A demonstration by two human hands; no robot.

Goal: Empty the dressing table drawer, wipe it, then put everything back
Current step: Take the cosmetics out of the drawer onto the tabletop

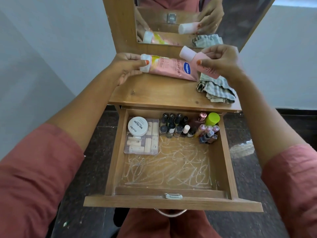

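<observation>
The wooden drawer (224, 152) stands pulled out under the dressing table top (154, 93). My left hand (127, 66) grips the white cap end of a pink lotion tube (173, 67) that lies across the back of the top. My right hand (221, 60) holds a small pink bottle (193, 56) with a pale cap just above the tube's flat end. A striped cloth (216, 90) lies crumpled on the top at the right. In the drawer sit a clear box of small items (144, 145) with a white round jar (137, 126) on it, and several nail polish bottles (178, 126).
A green-capped bottle (212, 119) stands in the drawer's far right corner. The drawer floor (171, 167) is covered in white scribbles. A mirror (178, 19) rises behind the table top. Dark stone floor (89, 162) lies below, with pale walls either side.
</observation>
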